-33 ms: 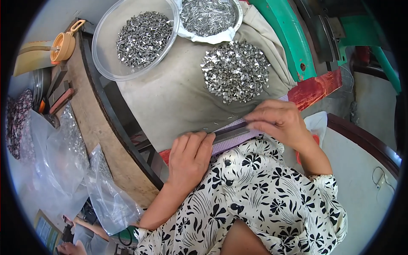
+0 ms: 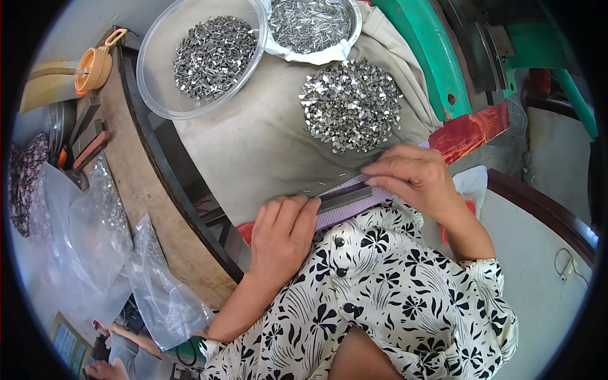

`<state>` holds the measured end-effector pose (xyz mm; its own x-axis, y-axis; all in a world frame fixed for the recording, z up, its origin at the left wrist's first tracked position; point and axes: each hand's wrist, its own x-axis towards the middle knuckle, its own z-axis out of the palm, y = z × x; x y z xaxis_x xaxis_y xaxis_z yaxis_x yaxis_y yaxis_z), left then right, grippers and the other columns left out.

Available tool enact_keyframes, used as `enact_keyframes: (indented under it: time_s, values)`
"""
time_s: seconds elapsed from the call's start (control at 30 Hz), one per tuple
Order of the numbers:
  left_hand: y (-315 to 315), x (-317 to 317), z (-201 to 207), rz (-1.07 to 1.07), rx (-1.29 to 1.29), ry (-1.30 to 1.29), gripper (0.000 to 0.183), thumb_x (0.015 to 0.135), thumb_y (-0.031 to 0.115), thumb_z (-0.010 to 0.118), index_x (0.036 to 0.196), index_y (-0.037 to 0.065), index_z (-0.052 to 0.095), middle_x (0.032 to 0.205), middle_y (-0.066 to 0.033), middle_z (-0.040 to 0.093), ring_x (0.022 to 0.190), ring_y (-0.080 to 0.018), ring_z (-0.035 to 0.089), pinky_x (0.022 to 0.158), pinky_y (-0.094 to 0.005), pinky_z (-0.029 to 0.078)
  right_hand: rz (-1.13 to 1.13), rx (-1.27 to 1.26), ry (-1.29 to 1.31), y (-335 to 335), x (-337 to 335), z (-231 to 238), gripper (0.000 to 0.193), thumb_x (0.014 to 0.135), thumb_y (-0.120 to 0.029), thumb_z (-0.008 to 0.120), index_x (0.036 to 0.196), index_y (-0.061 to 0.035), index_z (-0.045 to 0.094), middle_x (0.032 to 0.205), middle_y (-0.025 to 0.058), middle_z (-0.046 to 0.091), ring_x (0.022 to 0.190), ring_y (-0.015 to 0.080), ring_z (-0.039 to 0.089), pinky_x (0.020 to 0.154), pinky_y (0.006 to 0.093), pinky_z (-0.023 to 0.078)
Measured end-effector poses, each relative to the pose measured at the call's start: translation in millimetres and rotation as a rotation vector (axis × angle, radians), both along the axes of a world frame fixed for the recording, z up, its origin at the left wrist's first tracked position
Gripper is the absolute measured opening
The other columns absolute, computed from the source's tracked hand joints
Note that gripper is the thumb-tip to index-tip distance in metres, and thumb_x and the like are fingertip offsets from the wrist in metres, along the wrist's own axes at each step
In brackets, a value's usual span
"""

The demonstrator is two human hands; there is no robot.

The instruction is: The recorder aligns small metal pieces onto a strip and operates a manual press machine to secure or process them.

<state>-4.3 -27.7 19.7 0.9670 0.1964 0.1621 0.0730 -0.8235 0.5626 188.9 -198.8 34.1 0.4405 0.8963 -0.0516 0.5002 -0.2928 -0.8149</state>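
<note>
My left hand (image 2: 282, 231) is closed over the left end of a narrow dark metal bar (image 2: 345, 199) at the table's near edge. The bar lies on a purple checked cloth (image 2: 356, 211). By its right end is my right hand (image 2: 415, 178), thumb and fingers drawn together in a pinch. Whatever those fingertips hold, if anything, is too small to make out. A few thin metal pins (image 2: 323, 184) lie on the grey-beige cloth (image 2: 247, 158) just beyond the bar. Farther off is a loose pile of small shiny metal pieces (image 2: 349, 106).
A clear plastic tub (image 2: 147, 88) of small metal parts stands far left, beside a lined bowl (image 2: 356, 28) of thin pins. Green machinery (image 2: 437, 69) borders the right. Plastic bags (image 2: 161, 294) and a wooden bench (image 2: 142, 183) are leftward; another person (image 2: 130, 354) sits lower left.
My right hand has moved slightly away from the bar, so its right end shows more plainly. My left hand stays in place.
</note>
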Motion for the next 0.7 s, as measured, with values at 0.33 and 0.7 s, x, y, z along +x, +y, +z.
enact_keyframes:
  time_s: [0.33,0.7]
  values:
    - [1,-1,-1,0.020,-0.103,0.022,0.029,0.076,0.006,0.073,0.105,0.003,0.068,0.099,-0.0105,0.063,0.087,-0.0284,0.059,0.077,-0.0389,0.046,0.090,0.006,-0.312,12,-1,-3,0.016,0.073,-0.005,0.080,0.088,-0.0076,0.075,0.084,0.0042,0.064,0.071,0.0195,0.065,0.059,0.0307,0.050]
    - [1,0,1,0.017,-0.116,0.032,0.029,0.077,0.006,0.072,0.105,0.003,0.068,0.098,-0.0093,0.063,0.086,-0.0279,0.058,0.076,-0.0385,0.046,0.004,0.004,-0.104,3,-8,11,0.015,0.074,0.001,0.077,0.087,-0.0017,0.071,0.091,0.0088,0.065,0.076,0.0212,0.067,0.064,0.0305,0.052]
